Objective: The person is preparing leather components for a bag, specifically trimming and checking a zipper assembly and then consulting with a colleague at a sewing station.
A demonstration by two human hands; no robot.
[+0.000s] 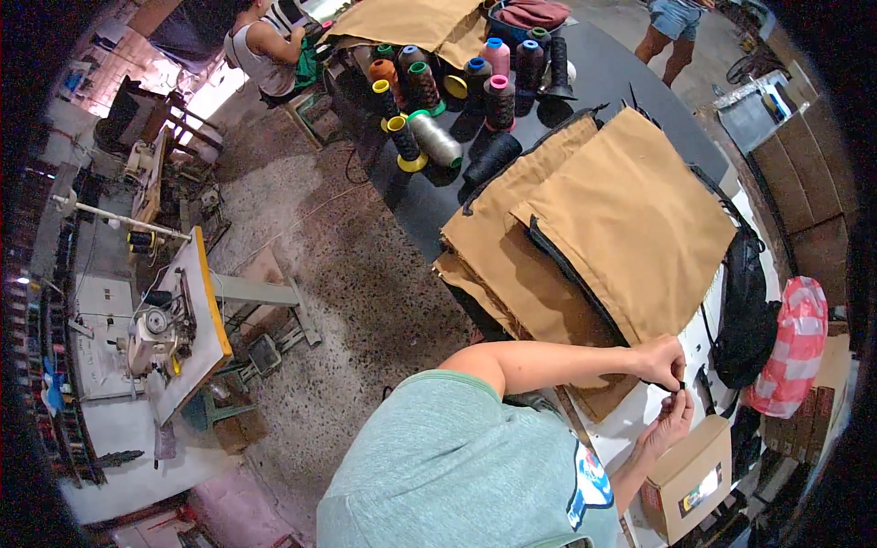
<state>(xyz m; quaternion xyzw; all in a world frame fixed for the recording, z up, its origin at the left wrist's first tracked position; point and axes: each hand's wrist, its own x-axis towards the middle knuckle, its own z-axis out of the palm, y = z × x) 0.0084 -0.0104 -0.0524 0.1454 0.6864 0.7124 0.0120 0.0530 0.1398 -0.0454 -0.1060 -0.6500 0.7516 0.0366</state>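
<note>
My left hand [662, 362] reaches across at the right, its fingers pinched on a small black piece [681, 386]. Just below it, my right hand [674, 418] is closed with its fingertips at the same piece. What exactly the piece is, I cannot make out. Beside my left forearm lies a stack of tan fabric panels [630, 219], some edged with black trim. An open-looking cardboard box [687, 484] stands close to my right wrist. Black straps and a black bag [742, 310] lie just past my hands.
Several thread cones [434, 137] stand or lie on the dark tabletop [603, 73] beyond the fabric. A red-and-white checked bag [793, 352] sits at the right. A sewing machine [155, 338] is on a table at the left. Two other people [265, 50] are in the background.
</note>
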